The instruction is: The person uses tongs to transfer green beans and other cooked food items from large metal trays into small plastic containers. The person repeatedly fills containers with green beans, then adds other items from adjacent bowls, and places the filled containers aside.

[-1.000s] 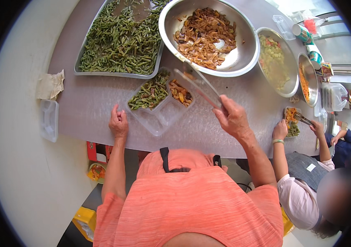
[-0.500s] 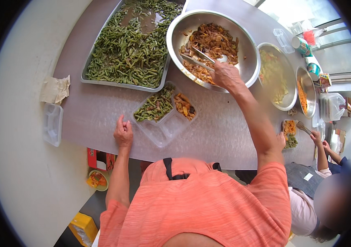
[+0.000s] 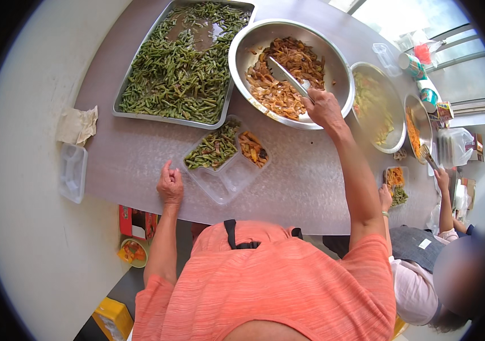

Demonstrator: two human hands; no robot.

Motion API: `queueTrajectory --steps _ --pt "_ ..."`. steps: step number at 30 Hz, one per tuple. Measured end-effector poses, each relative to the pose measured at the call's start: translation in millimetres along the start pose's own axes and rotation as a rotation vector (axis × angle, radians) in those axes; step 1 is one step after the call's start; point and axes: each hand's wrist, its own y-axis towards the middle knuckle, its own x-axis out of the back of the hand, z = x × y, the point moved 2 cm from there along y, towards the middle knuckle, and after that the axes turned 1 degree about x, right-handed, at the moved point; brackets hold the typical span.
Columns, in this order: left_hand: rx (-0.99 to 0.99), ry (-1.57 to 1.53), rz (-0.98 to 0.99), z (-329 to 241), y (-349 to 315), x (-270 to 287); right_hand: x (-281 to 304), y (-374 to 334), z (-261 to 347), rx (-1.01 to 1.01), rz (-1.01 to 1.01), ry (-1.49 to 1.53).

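Note:
My right hand (image 3: 326, 108) is wrapped round a pair of metal tongs (image 3: 294, 83). The tips of the tongs are over the brown, sliced stir-fried food (image 3: 276, 94) in a large steel bowl (image 3: 336, 99). My left hand (image 3: 170, 184) lies at the front of the table, index finger stretched out and the other fingers loosely bent, holding nothing. Just right of it sits a clear compartment box (image 3: 221, 192). Cut green beans (image 3: 215, 146) fill its far left compartment. Orange-brown pieces (image 3: 254, 149) are in the far right one, and the near compartments look bare.
A steel tray (image 3: 165, 120) of green beans stands far left. Right are bowls of pale vegetables (image 3: 376, 105) and orange shreds (image 3: 415, 133). A co-worker's hand (image 3: 441, 179) holds tongs; the other is at a filled box (image 3: 396, 177). A spare box (image 3: 72, 173) lies left.
My right hand has moved slightly right, and the tongs now point farther up across the bowl. The co-worker's tongs have moved up to the orange shreds. My left hand stays put.

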Motion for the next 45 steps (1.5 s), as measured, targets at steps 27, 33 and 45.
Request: queueTrajectory --steps 27,33,45 --pt "-0.043 0.033 -0.007 2 1 0 -39 48 28 0.093 0.257 -0.475" --pt "-0.033 0.016 0.002 -1 2 1 -8 23 11 -0.097 0.166 -0.133" --pt "-0.059 0.015 -0.006 6 2 -3 46 -84 20 -0.072 0.052 0.283"
